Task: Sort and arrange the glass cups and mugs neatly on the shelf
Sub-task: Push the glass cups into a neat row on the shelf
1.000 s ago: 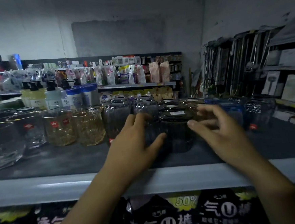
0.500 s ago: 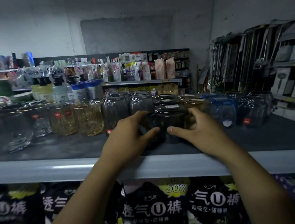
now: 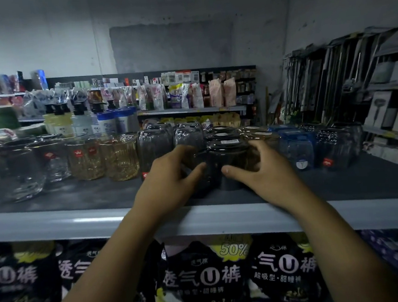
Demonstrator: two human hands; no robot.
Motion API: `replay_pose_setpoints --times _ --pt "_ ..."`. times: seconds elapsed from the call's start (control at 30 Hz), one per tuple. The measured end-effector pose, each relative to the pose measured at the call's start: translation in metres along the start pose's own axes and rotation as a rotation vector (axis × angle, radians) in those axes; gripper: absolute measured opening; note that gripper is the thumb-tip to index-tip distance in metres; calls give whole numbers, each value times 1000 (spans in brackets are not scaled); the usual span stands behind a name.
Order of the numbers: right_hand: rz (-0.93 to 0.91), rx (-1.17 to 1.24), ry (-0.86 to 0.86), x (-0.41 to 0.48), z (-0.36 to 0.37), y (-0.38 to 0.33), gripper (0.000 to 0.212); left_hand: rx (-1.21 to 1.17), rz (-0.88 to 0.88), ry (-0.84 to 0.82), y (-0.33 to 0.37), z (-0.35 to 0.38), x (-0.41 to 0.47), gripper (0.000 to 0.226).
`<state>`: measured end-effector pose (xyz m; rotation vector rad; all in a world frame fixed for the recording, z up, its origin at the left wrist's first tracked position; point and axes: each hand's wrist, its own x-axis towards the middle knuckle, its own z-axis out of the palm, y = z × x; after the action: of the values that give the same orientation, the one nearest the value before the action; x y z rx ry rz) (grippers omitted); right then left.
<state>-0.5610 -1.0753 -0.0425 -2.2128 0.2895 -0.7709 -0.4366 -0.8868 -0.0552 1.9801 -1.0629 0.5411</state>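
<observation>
**Q:** Where was the dark cup [image 3: 228, 170], and what had hold of it?

**A:** It stood on the shelf [image 3: 56, 224], foremost of a file of like cups [image 3: 221, 132] running back from it. The left hand [image 3: 169, 184] took its left flank and the right hand [image 3: 265, 177] its right. Fingers curled round the wall and the thumbs nearly met on its near face. Each grip was half closed upon the cup.

**Q:** Which relation governed the coming move?

**A:** Probably the axis. It ran vertical, midway between the palms, with both hands equally near, so the cup could likely be slid either way without tipping.

**Q:** Materials and shapes?

**A:** Smoked glass, smooth and cylindrical, with a pale label [image 3: 228, 142] on top. Ribbed cups [image 3: 153, 146] stood just left of it, amber glasses [image 3: 120, 158] further left, and blue cups [image 3: 295, 146] to its right.
</observation>
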Motion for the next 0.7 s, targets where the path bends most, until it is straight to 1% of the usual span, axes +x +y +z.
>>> replay_pose_setpoints --times 0.07,0.13,0.17,0.23,0.33,0.43,0.53,0.63,0.7 --pt "-76 -63 137 -6 -2 -4 63 -14 12 54 2 -8 0 33" --pt "-250 -215 265 -14 -2 -12 51 25 57 61 0 -24 -1 28" --pt "-335 -286 286 -18 0 -19 45 67 91 56 -4 -34 -2 30" --pt "-446 -352 256 -22 7 -34 38 152 149 44 -16 -56 -3 32" --pt "-522 -393 130 -21 27 -61 39 248 171 38 -37 -88 -2 32" --pt "-545 -385 34 -15 55 -89 37 322 166 41 -64 -120 2 34" --pt "-558 -383 -8 -5 88 -112 38 404 199 35 -97 -153 9 36" --pt "-544 -394 -46 14 119 -134 36 495 212 -9 -128 -182 21 36" --pt "-525 -405 -69 30 138 -151 36 521 209 -70 -143 -199 31 36"
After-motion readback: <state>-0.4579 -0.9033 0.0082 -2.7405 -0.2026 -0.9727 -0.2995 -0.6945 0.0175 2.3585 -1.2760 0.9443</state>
